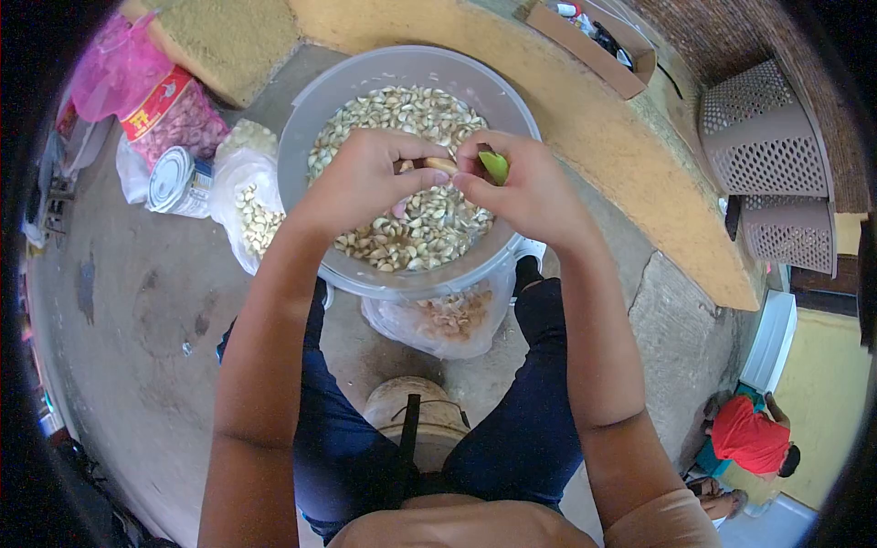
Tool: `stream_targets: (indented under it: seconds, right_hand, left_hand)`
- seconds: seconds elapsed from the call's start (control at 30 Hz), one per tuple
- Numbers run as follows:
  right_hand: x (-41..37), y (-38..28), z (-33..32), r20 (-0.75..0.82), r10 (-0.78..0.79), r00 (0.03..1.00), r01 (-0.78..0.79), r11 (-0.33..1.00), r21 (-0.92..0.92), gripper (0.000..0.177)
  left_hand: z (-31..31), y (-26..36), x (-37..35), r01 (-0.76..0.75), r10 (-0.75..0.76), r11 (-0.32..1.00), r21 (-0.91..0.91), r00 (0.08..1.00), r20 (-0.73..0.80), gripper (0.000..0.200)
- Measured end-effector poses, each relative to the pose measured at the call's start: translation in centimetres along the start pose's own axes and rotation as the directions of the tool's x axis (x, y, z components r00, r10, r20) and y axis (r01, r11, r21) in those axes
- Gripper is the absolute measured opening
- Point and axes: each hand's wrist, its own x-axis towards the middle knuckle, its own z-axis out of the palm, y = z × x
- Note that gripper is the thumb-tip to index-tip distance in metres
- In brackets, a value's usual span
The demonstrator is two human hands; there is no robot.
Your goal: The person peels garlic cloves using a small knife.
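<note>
Both hands meet above a wide grey tub point(411, 66) filled with garlic cloves point(411, 237) lying in what looks like water. Between the fingertips is a pale garlic clove point(442, 165), pinched by my left hand point(361, 178) and touched by my right fingertips. My right hand point(525, 187) is closed round a small knife with a bright green handle point(493, 167); its blade is mostly hidden by the fingers. A clear plastic bag point(457, 320) with brownish peelings sits against the near side of the tub.
Left of the tub are a white bag of peeled cloves point(259, 219), a metal can point(175, 181) and a pink mesh sack point(178, 123). A bucket point(416, 406) stands between my legs. Right lie a cardboard box point(594, 50), perforated baskets point(763, 128) and a person in red point(749, 434).
</note>
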Motion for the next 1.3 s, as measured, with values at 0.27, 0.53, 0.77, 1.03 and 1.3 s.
stream_targets:
  seconds: [0.27, 0.53, 0.77, 1.03, 1.3]
  right_hand:
    - [0.3, 0.0, 1.0, -0.162, -0.093, 0.982, 0.073, 0.990, -0.121, 0.015]
    - [0.8, 0.5, 2.0, -0.238, -0.217, 0.947, 0.144, 0.946, -0.291, 0.018]
    - [0.2, -0.5, -0.2, -0.094, 0.238, 0.967, -0.238, 0.971, 0.011, 0.023]
    - [-0.7, -2.8, -1.3, 0.315, 0.337, 0.888, -0.391, 0.912, 0.127, 0.041]
    - [-1.3, -0.7, -0.1, 0.111, 0.103, 0.988, -0.121, 0.978, 0.171, 0.032]
  left_hand:
    - [0.7, 0.2, -0.1, 0.064, -0.053, 0.995, 0.075, 0.989, -0.137, 0.020]
    - [1.7, -0.5, -0.1, 0.039, -0.006, 0.993, 0.112, 0.960, -0.279, 0.021]
    - [-1.7, 0.1, -0.2, 0.277, -0.246, 0.900, -0.337, 0.960, 0.132, 0.022]
    - [-1.9, 0.7, -0.3, 0.330, -0.153, 0.822, -0.464, 0.913, 0.379, 0.027]
    - [-1.4, 0.5, -0.3, 0.307, -0.119, 0.810, -0.500, 0.920, 0.373, 0.030]
